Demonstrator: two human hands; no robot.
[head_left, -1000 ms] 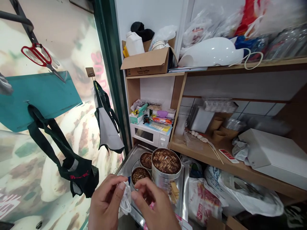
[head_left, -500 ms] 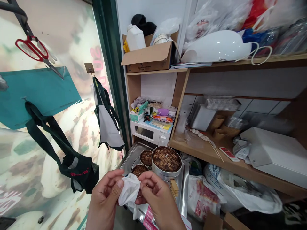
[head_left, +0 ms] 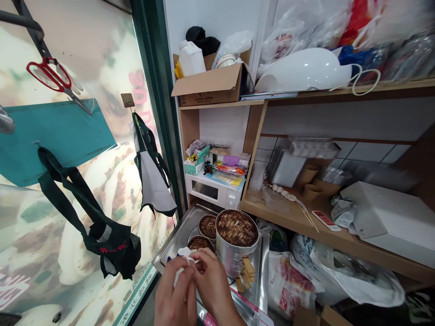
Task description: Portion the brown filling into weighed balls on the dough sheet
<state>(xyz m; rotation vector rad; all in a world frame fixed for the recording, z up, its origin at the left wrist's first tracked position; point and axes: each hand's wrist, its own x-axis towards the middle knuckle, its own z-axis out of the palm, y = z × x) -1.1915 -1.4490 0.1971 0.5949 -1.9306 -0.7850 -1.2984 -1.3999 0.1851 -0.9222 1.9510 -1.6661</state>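
A bunched piece of thin white cloth (head_left: 185,252) is pinched between my two hands, low in the middle of the head view. My left hand (head_left: 175,287) wraps round it from the left, hiding most of it. From the right, my right hand (head_left: 211,278) meets the left, its thumb and fingers closed on the cloth's edge. A speck of dark blue shows beside the cloth; I cannot make out what it is. Just beyond the hands, a large round steamer with a woven lid (head_left: 237,227) and two smaller ones (head_left: 208,226) stand on a metal tray (head_left: 175,237).
Wooden clips (head_left: 246,274) hang on the big steamer's side. Behind it is a white microwave (head_left: 207,188) with packets on top. Shelves at right hold a white box (head_left: 394,222) and paper cups (head_left: 311,191). Dark aprons (head_left: 110,244) and red-handled scissors (head_left: 50,77) hang at left.
My hands have drawn together, and the left has moved right and turned its back to the camera. The cloth, spread wider before, is now gathered small and mostly covered.
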